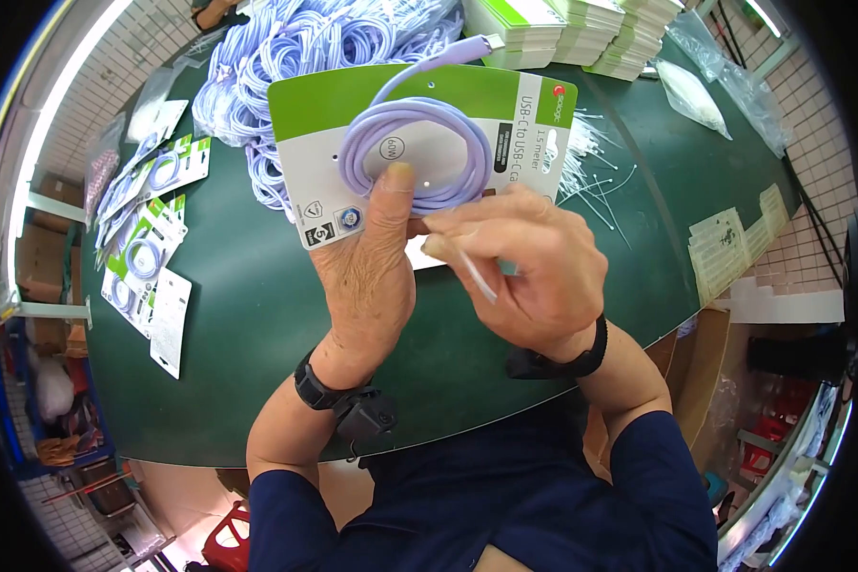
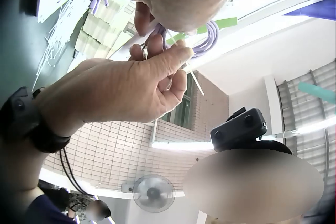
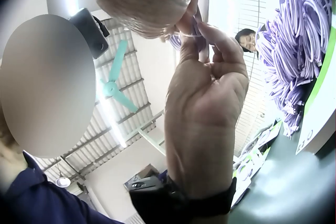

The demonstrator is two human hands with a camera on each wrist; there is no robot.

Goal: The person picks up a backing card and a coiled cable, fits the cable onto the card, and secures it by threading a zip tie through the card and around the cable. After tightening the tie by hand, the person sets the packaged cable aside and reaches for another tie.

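Left hand grips card, thumb clamping cable coil flat against it, above table. Right hand pinches white tie. Step: likely tying coil to card. Next calls for tie tip fed through card hole; exact hole unclear.

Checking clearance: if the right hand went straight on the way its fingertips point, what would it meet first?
Probably the thumb of the left hand, just ahead, pressing the cable coil onto the card. Depth is unclear; the card's lower edge might come first.
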